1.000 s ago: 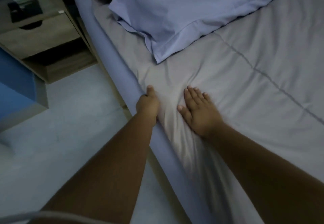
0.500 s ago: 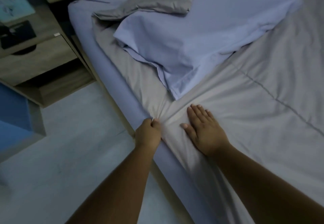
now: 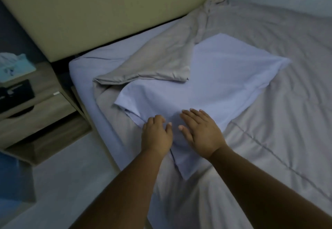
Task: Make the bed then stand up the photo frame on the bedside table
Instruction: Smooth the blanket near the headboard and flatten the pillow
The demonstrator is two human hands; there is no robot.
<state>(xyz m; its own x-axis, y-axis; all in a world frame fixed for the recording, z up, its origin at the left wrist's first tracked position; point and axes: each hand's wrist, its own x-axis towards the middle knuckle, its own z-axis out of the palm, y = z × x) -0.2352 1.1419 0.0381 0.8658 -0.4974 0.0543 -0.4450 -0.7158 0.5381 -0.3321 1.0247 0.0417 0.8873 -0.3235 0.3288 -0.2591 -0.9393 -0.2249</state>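
Observation:
A pale blue pillow (image 3: pixel 221 83) lies askew on the grey quilt (image 3: pixel 280 139), which covers most of the bed. The quilt's top corner (image 3: pixel 154 67) is folded back over the pillow, baring the blue fitted sheet (image 3: pixel 86 78). My left hand (image 3: pixel 156 135) and my right hand (image 3: pixel 201 131) sit side by side at the pillow's near corner, fingers spread, holding nothing. A dark flat object (image 3: pixel 16 92), possibly the photo frame, lies on the bedside table (image 3: pixel 41 114) at the left.
A beige padded headboard (image 3: pixel 111 13) stands behind the bed. A light blue tissue pack (image 3: pixel 14 67) sits at the back of the bedside table. Pale floor (image 3: pixel 62 184) runs along the bed's left side, with a blue object (image 3: pixel 12 173) at the far left.
My left hand has let go of the quilt's edge. Both hands moved up from the quilt's side to the pillow's near corner, and the view tilted up toward the headboard.

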